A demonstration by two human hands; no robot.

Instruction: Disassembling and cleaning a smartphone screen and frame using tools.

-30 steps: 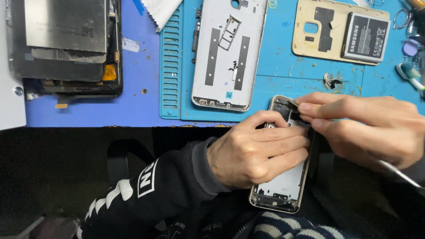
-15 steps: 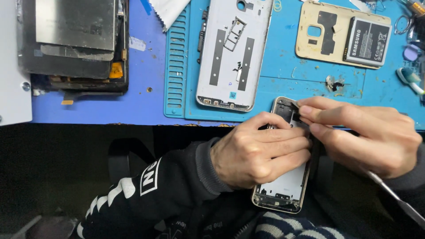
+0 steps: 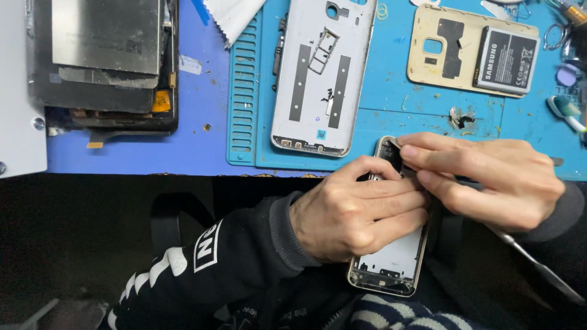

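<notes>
My left hand (image 3: 358, 211) grips an opened phone frame (image 3: 391, 266) around its middle, holding it upright over my lap near the table's front edge. The fingertips of my right hand (image 3: 489, 183) press on the phone's top corner by the camera area. A thin metal tool (image 3: 538, 269) runs under my right palm toward the lower right; how it is held is hidden. A silver back cover (image 3: 318, 73) lies on the teal work mat (image 3: 244, 91) just beyond my hands.
A gold phone back with a black battery (image 3: 504, 60) lies at the mat's far right. A stack of dark disassembled screens (image 3: 110, 61) sits on the blue table at left, beside a white panel (image 3: 18, 91). Small tools crowd the right edge (image 3: 565, 110).
The view has shifted slightly, so the table appears a bit lower. Both hands stay on the phone frame, my right fingertips still working at its top corner.
</notes>
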